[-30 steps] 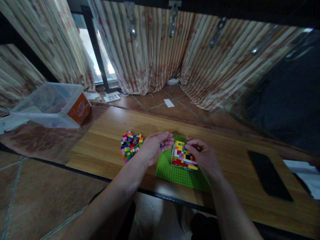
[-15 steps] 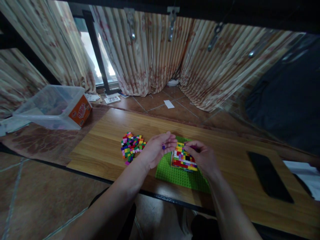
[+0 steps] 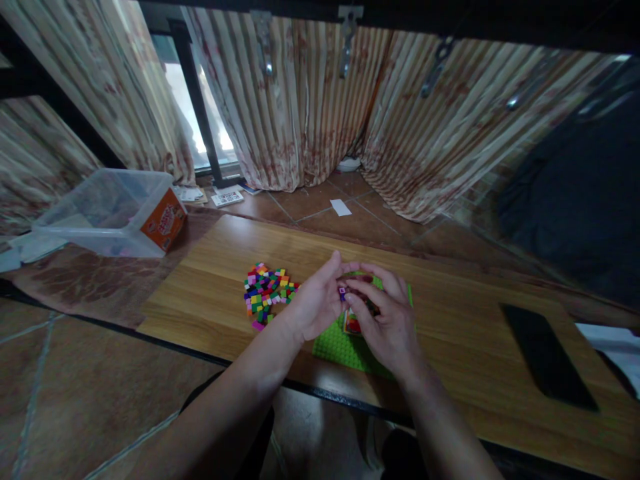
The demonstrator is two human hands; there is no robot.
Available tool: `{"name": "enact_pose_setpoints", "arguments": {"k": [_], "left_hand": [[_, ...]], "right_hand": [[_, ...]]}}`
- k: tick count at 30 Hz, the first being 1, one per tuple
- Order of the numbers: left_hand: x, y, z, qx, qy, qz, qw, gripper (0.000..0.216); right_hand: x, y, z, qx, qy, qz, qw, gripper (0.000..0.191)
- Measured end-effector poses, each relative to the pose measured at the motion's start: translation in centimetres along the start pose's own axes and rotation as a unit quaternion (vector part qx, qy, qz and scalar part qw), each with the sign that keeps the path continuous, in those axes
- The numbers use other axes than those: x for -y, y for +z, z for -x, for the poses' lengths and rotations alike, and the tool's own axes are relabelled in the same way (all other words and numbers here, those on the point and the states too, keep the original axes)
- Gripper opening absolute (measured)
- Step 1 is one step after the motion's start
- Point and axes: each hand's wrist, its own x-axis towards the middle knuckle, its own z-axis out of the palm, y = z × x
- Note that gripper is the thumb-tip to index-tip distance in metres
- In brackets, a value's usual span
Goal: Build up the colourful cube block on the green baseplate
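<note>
Your right hand (image 3: 387,323) has swung left to meet your left hand (image 3: 314,305) above the green baseplate (image 3: 334,345).
Left fingertips pinch a small purple brick (image 3: 343,291); whether the right fingers grip it too cannot be told, and they cover the stacked block (image 3: 351,325).

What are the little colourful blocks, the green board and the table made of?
The little blocks, like the purple one in the left hand, look like hard plastic: bright solid colours, blocky shapes. The green board seems plastic too, with rows of studs. The table looks like wood or wood-look laminate: grain lines, smooth sheen.
</note>
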Motion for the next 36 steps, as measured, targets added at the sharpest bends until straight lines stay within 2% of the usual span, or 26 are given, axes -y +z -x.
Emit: {"name": "enact_pose_setpoints", "arguments": {"k": [6,12,16,19,21,23,28,36], "left_hand": [[0.4,0.2,0.1,0.027,0.001,0.012,1.000,0.042],[0.6,0.4,0.2,0.017,0.013,0.011,1.000,0.040],[0.1,0.2,0.3,-0.018,0.024,0.004,1.000,0.040],[-0.5,-0.4,0.1,-0.090,0.026,-0.041,0.995,0.033],[-0.8,-0.8,-0.1,-0.145,0.039,-0.077,0.986,0.024],[-0.8,-1.1,-0.2,-0.170,0.049,-0.105,0.979,0.016],[-0.3,-0.7,-0.2,-0.155,0.045,-0.142,0.977,0.011],[0.0,-0.8,-0.5,-0.149,0.033,-0.153,0.976,0.007]], "right_hand": [[0.1,0.8,0.2,-0.032,-0.020,0.068,0.997,0.015],[0.2,0.8,0.2,-0.055,-0.007,0.024,0.998,0.012],[-0.5,0.1,0.2,-0.102,0.067,-0.035,0.992,0.014],[-1.9,-0.6,0.3,-0.134,0.174,-0.094,0.971,0.017],[-2.8,-1.1,0.4,-0.127,0.236,-0.135,0.954,0.020],[-3.4,-1.7,0.4,-0.101,0.270,-0.164,0.943,0.022],[-3.9,-2.6,0.6,-0.057,0.296,-0.193,0.934,0.022],[-4.7,-3.0,1.1,-0.027,0.281,-0.235,0.930,0.017]]}}
